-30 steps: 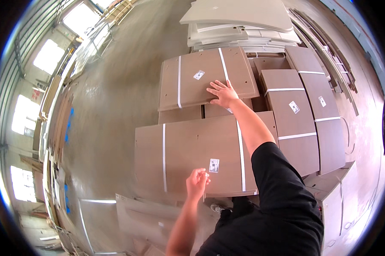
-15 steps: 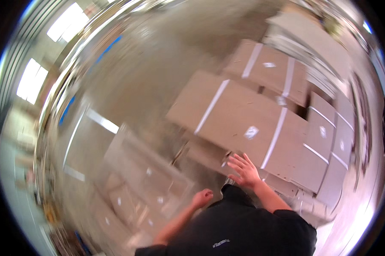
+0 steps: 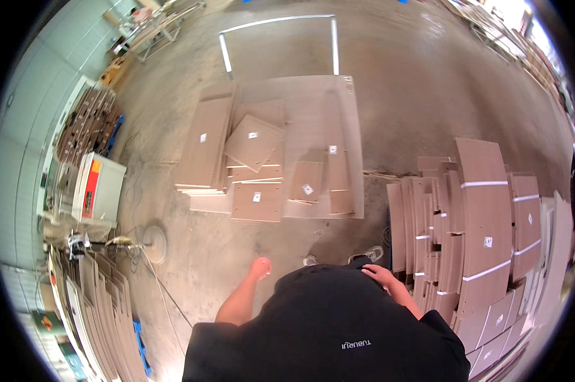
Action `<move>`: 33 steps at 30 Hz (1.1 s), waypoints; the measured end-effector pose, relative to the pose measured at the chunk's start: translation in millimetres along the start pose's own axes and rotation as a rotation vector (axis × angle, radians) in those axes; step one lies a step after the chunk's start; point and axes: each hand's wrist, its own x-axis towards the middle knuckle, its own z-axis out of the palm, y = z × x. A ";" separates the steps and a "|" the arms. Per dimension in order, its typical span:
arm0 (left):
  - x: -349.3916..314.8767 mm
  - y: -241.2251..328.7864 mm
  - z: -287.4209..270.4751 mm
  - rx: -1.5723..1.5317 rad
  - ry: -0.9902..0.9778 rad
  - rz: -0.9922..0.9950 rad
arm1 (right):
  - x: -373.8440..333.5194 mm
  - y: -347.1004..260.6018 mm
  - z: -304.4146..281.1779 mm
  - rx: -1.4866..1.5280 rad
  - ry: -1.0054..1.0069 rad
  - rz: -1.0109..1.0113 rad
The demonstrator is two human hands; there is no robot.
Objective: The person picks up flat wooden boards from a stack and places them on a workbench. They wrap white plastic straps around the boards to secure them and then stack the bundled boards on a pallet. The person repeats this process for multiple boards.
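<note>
My left hand (image 3: 260, 268) hangs over the concrete floor with its fingers curled in, and nothing shows in it. Close to the side of my black shirt (image 3: 325, 318), my right hand (image 3: 380, 276) has its fingers stretched out and holds nothing that I can see. Ahead of me, a large flat brown sheet (image 3: 306, 143) lies on the floor. On it are a stack of long brown boards (image 3: 204, 140), a tilted board (image 3: 255, 143) on a middle pile, a small board (image 3: 307, 181) and a narrow strip stack (image 3: 338, 172). Most carry white labels.
To the right stand tall stacks of brown boards (image 3: 481, 216) bound with white straps. A white cabinet (image 3: 106, 191), a round-based stand (image 3: 154, 244) with cables and leaning boards (image 3: 102, 305) are on the left. White floor tape (image 3: 278, 23) lies beyond the sheet.
My view has swung left, from the strapped stacks to the sheet with loose boards. My right hand, earlier raised with spread fingers, is now lower by my shirt. The left stays curled.
</note>
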 end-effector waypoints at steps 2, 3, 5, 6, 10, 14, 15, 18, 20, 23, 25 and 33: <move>-11.1 -67.5 -18.8 -0.054 0.007 -0.038 | 23.0 -28.3 2.0 -0.073 0.008 0.017; -15.9 -93.3 -21.1 0.116 -0.001 0.052 | 34.9 -40.1 1.0 -0.085 -0.001 0.019; -25.0 -132.0 -19.1 0.363 -0.008 0.194 | 58.8 -62.8 1.7 -0.110 -0.030 0.046; -30.0 -141.6 -16.3 0.437 -0.012 0.248 | 69.6 -69.1 4.4 -0.107 -0.018 0.029; -35.0 -126.5 -21.0 -0.023 -0.107 0.026 | 115.0 -86.5 10.8 -0.102 -0.008 0.021; 0.3 -97.4 -42.0 0.273 0.006 0.159 | 173.7 -96.5 16.6 -0.062 -0.061 0.107; 9.8 -80.1 -50.3 0.035 -0.013 0.050 | 188.9 -103.7 18.1 -0.057 -0.078 0.121; 23.0 -16.6 -70.1 -0.264 0.060 -0.161 | 239.9 -132.3 19.5 -0.023 -0.128 0.184; 27.3 29.6 -89.1 -0.339 0.084 -0.192 | 286.2 -151.7 15.4 -0.156 -0.205 0.231; 34.8 92.7 -117.1 -0.402 0.056 -0.104 | 355.3 -182.5 16.0 -0.360 -0.273 0.198; 32.6 122.2 -133.0 -0.310 0.072 -0.022 | 401.4 -205.3 18.5 -0.495 -0.384 0.180; 69.4 125.7 -150.7 -0.036 0.074 -0.076 | 629.0 -237.8 95.2 -0.410 -0.272 -0.176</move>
